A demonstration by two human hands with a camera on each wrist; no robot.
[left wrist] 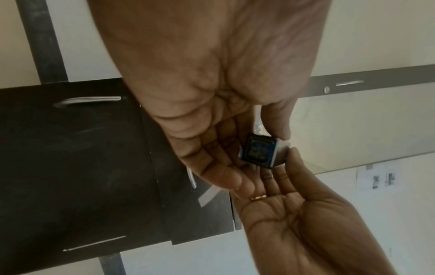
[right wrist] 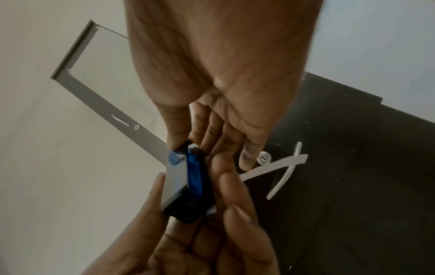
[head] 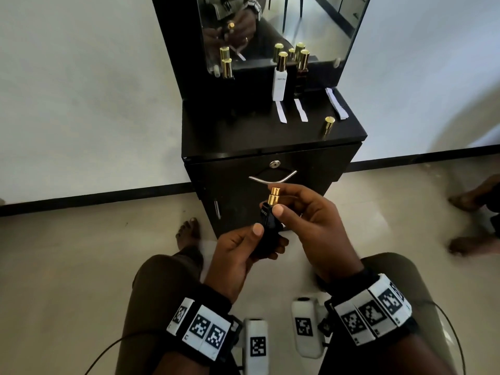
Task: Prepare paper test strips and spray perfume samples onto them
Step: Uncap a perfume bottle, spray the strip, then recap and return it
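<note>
Black perfume bottle (head: 267,234), uncapped, being held by both hands above the lap.
Left hand (head: 240,255) fingers are gripping its base, right hand (head: 311,226) fingers pinching its neck; two paper strips (head: 281,111) are lying near the tabletop's back edge, apparently awaiting more spraying.

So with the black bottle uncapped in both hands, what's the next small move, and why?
Probably press the gold nozzle toward the paper strip seen under the fingers: the left hand and right hand both hold the black bottle, and its gold cap stands on the cabinet.
</note>
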